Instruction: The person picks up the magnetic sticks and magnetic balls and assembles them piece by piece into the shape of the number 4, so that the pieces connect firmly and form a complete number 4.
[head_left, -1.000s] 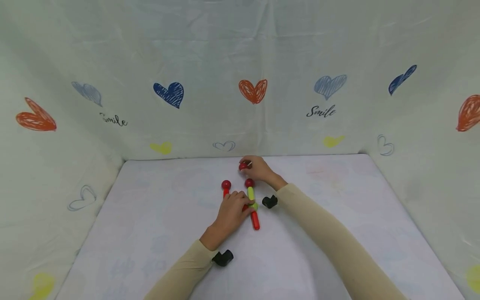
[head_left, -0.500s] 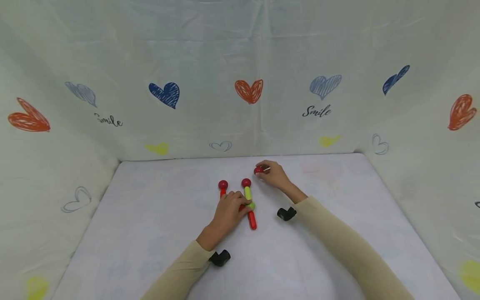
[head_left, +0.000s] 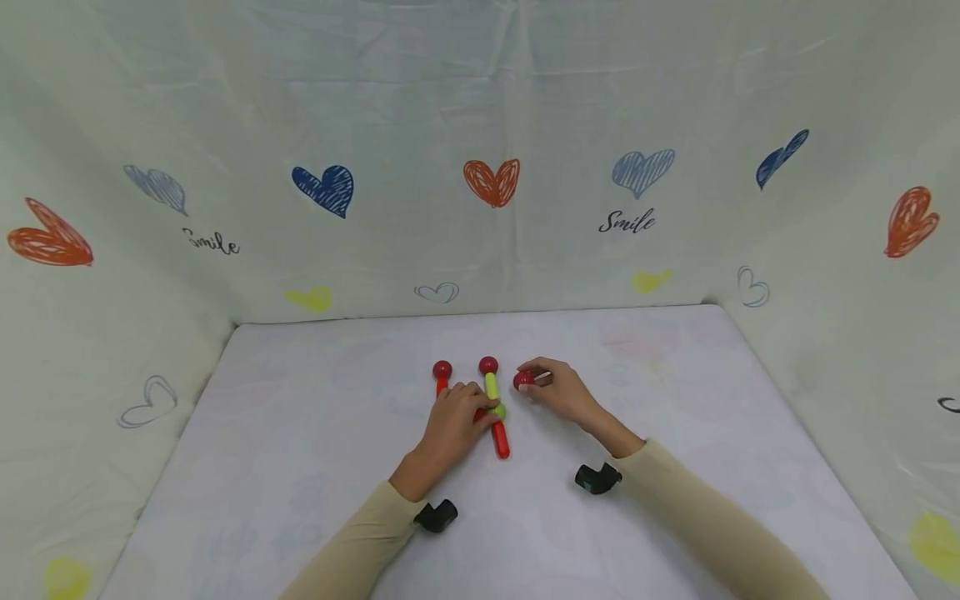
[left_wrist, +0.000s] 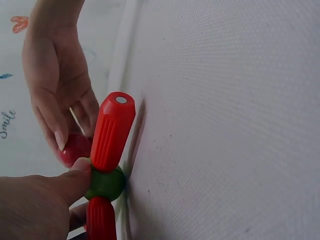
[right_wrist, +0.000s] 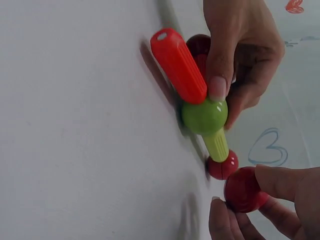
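My left hand [head_left: 453,421] pinches a green ball [right_wrist: 204,117] of a small ball-and-rod assembly. One red rod [head_left: 500,439] points from that ball toward me. A yellow-green rod [head_left: 491,386] runs the other way to a red ball [head_left: 488,365]. Another red rod [left_wrist: 101,220] lies partly hidden by my left hand. Farther left, a second red ball [head_left: 442,369] tops a red rod [head_left: 442,386]. Between thumb and fingers, my right hand [head_left: 562,392] holds a loose red ball [right_wrist: 244,190], just right of the assembly.
The pieces lie on a white table [head_left: 337,433]. A pale curtain [head_left: 405,167] printed with hearts stands behind and at both sides. A black wrist camera [head_left: 597,478] sits on the right wrist and another camera [head_left: 437,516] on the left.
Holding the red ball, my right hand has moved from behind the assembly to the right and back toward me. The left hand keeps its hold, and the head view has shifted slightly.
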